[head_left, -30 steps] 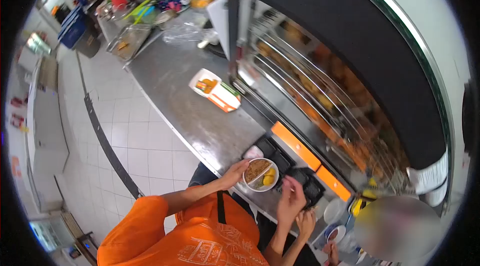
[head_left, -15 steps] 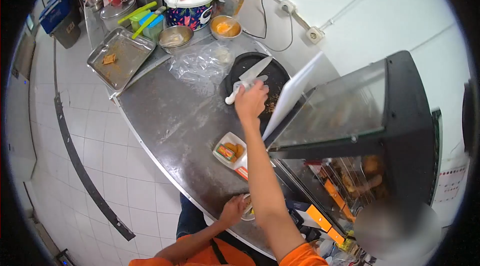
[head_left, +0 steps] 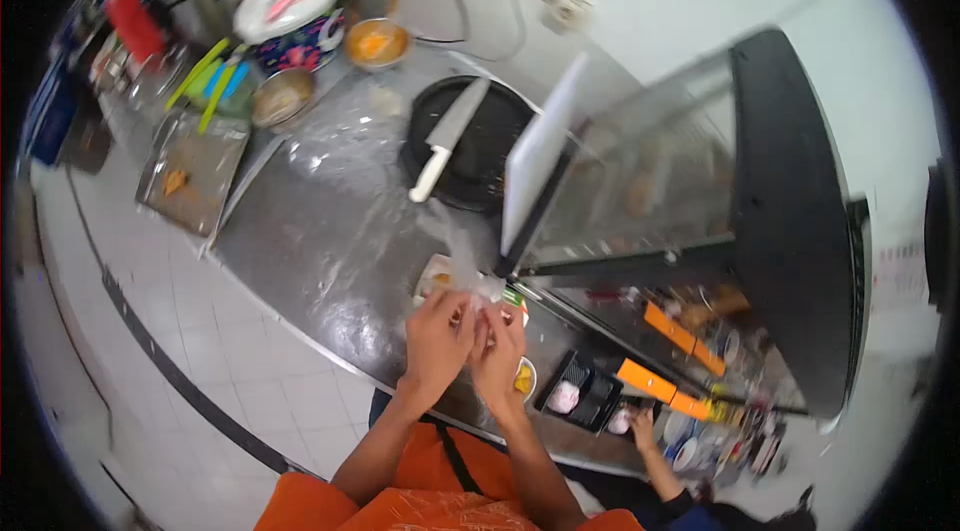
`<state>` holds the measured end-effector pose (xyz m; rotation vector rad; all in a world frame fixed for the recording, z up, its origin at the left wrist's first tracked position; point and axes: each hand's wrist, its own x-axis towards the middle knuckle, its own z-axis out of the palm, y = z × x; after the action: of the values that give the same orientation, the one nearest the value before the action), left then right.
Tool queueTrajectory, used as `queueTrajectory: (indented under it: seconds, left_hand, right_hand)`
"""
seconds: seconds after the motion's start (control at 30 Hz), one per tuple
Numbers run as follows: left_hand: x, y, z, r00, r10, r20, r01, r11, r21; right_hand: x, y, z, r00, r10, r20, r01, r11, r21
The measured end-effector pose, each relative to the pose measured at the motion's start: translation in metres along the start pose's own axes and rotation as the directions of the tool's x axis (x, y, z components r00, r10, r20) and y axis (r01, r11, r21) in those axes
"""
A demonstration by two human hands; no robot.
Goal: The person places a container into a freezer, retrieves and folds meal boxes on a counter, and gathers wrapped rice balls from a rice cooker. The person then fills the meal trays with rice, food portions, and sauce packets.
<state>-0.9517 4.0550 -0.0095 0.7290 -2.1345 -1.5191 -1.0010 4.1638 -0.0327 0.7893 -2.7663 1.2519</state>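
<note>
My left hand (head_left: 435, 343) and my right hand (head_left: 497, 346) are close together, fingers pinched on a thin clear plastic piece (head_left: 458, 246). Blur hides whether it is a bag or a glove. Its loose end trails up toward the board. Partly covered by the hands and plastic is a small white food tray (head_left: 428, 286) with brown pieces in it. A small white cup of something yellow (head_left: 524, 377) stands right of my right hand. Farther up, a white-handled knife (head_left: 452, 136) lies across a round black board (head_left: 425, 111).
A glass display case (head_left: 640, 191) and a white panel (head_left: 540, 146) bound the right side. Another person's hand (head_left: 642, 426) reaches a black tray (head_left: 583, 386) with wrapped items. At the back left are a metal tray (head_left: 205, 176), bowls (head_left: 378, 43) and a patterned pot (head_left: 300, 46).
My right hand has come back from the knife and board to meet my left hand, bringing the clear plastic. The view has shifted, and another person's hand now shows at lower right.
</note>
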Motion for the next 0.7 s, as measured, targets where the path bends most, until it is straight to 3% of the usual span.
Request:
queueTrajectory:
  seconds: [0.07,0.1,0.17,0.2,0.23,0.27,0.33,0.4,0.5,0.6,0.7]
  left_hand:
    - [-0.014,0.005,0.008,0.971,0.177,0.159,-0.188,0.981,0.053]
    - [-0.026,0.006,0.012,0.943,0.242,0.228,-0.261,0.964,0.058]
    - [-0.046,0.006,0.017,0.895,0.305,0.325,-0.341,0.938,0.057]
    - [-0.057,0.004,0.019,0.88,0.309,0.361,-0.35,0.935,0.054]
    - [-0.066,0.003,0.022,0.861,0.314,0.4,-0.361,0.931,0.047]
    - [-0.07,0.006,0.024,0.831,0.311,0.461,-0.381,0.922,0.065]
    - [-0.079,0.008,0.031,0.783,0.298,0.547,-0.378,0.925,0.038]
    - [-0.083,0.001,0.041,0.746,0.344,0.57,-0.426,0.904,0.013]
    - [-0.09,-0.006,0.057,0.706,0.414,0.575,-0.469,0.881,-0.058]
    - [-0.103,-0.001,0.061,0.745,0.237,0.623,-0.199,0.971,-0.131]
    - [-0.11,-0.001,0.068,0.738,0.245,0.629,-0.182,0.969,-0.165]
  right_hand:
    - [-0.021,0.022,-0.025,0.949,0.189,0.252,-0.167,0.98,-0.105]
    - [-0.031,0.031,-0.03,0.871,0.339,0.355,-0.401,0.909,0.117]
    - [-0.051,0.053,-0.039,0.666,0.445,0.599,-0.742,0.48,0.468]
    - [-0.072,0.086,-0.032,0.489,0.446,0.75,-0.866,0.354,0.354]
    - [-0.089,0.105,-0.021,0.57,0.18,0.802,-0.813,-0.018,0.582]
    - [-0.1,0.118,-0.006,0.716,-0.065,0.696,-0.655,-0.408,0.636]
    - [-0.105,0.115,-0.011,0.848,0.029,0.53,-0.361,-0.7,0.616]
    - [-0.089,0.086,-0.032,0.668,0.515,0.537,-0.222,-0.551,0.804]
    - [-0.102,0.096,-0.037,0.799,0.329,0.504,-0.187,-0.66,0.727]
    - [-0.108,0.09,-0.046,0.849,0.316,0.424,-0.163,-0.606,0.778]
    - [-0.113,0.092,-0.033,0.754,0.61,0.243,-0.213,-0.122,0.969]
